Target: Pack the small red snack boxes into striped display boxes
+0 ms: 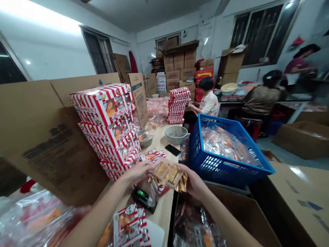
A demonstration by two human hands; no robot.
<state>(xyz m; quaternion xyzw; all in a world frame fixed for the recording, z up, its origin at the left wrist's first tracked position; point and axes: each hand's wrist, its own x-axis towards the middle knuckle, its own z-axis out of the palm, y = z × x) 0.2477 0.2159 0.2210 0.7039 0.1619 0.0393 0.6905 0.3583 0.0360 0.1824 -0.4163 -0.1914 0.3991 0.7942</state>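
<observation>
Two grips, left hand (136, 172), right hand (194, 182), pinching clear biscuit pkt (168, 175); contents partly blurred, hard to make out

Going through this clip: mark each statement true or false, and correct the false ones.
1. The left hand and right hand both hold a clear packet of baked biscuits. True.
2. The blue plastic crate is empty. False: it is filled with clear wrapped packets.
3. A black smartphone lies on the table near a round grey basket. True.
4. The red-and-white striped boxes stand inside the crate. False: they stand stacked on the table, left of it.
5. A seated person is at the far end of the table. True.
</observation>
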